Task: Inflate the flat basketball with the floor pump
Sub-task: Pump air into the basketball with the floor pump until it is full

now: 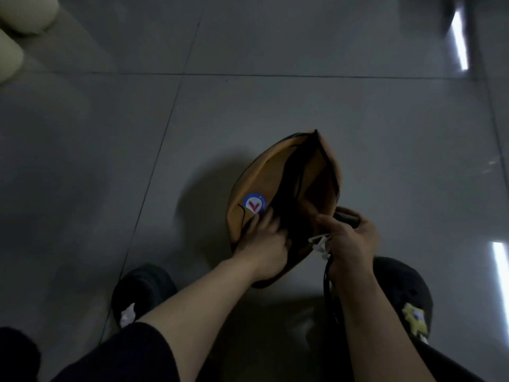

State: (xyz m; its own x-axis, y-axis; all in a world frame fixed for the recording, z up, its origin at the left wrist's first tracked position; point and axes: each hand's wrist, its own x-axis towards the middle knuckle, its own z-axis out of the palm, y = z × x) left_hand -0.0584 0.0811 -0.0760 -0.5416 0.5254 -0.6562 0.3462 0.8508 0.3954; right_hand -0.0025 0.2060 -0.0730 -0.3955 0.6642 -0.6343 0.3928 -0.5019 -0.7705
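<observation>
A flat orange basketball (pixel 275 175), folded in on itself, stands on edge on the grey tiled floor (pixel 303 106). A round blue sticker (pixel 254 203) sits on its left side. My left hand (pixel 263 244) grips the ball's near left edge, fingers curled into the fold. My right hand (pixel 347 238) holds the dark nozzle end (pixel 348 217) of the pump's black hose (pixel 327 285) against the ball's near right side. A white tag (pixel 321 245) hangs from the hose by my palm. The pump's body is out of view.
My two black shoes (pixel 143 290) (pixel 405 293) flank the ball on the floor. Pale cushioned furniture (pixel 16 28) fills the top left corner. Bright light reflections streak the tiles on the right.
</observation>
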